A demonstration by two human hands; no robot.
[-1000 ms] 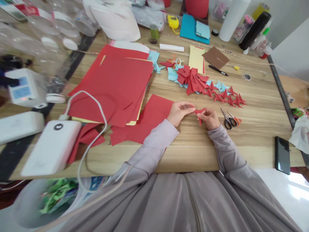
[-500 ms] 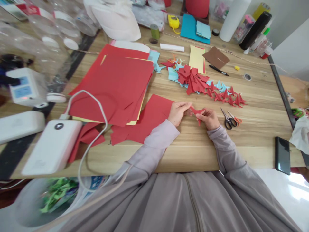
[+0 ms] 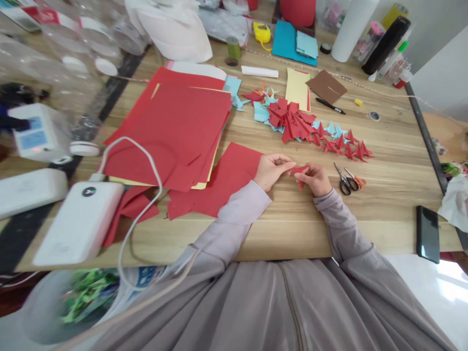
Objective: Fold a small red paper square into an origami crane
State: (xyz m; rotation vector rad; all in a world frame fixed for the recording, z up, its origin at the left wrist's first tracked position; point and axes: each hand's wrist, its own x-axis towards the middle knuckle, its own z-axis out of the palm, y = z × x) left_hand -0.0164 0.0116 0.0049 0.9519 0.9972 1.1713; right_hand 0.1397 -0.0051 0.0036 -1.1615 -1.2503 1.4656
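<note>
A small folded red paper piece (image 3: 300, 170) is held between my hands above the table's front part. My left hand (image 3: 272, 170) pinches its left end between thumb and fingers. On its right side, my right hand (image 3: 316, 179) grips it with thumb and bent fingers; one red tip points down below the thumb. The exact fold is partly covered by my fingers. Beyond my hands lies a pile of folded red and light blue paper pieces (image 3: 292, 121), with several red pointed paper shapes (image 3: 340, 142) trailing right. A red paper sheet (image 3: 237, 163) lies beside my left hand.
Black-handled scissors (image 3: 346, 184) and orange-handled scissors (image 3: 359, 182) lie right of my right hand. A stack of red paper (image 3: 175, 126) is at left, near a white power bank (image 3: 82, 222) and its cable. A phone (image 3: 427, 234) lies at the right front edge.
My left thumb and fingers have shifted slightly right along the red paper piece, covering more of its left end. My right hand keeps hold in nearly the same place.
</note>
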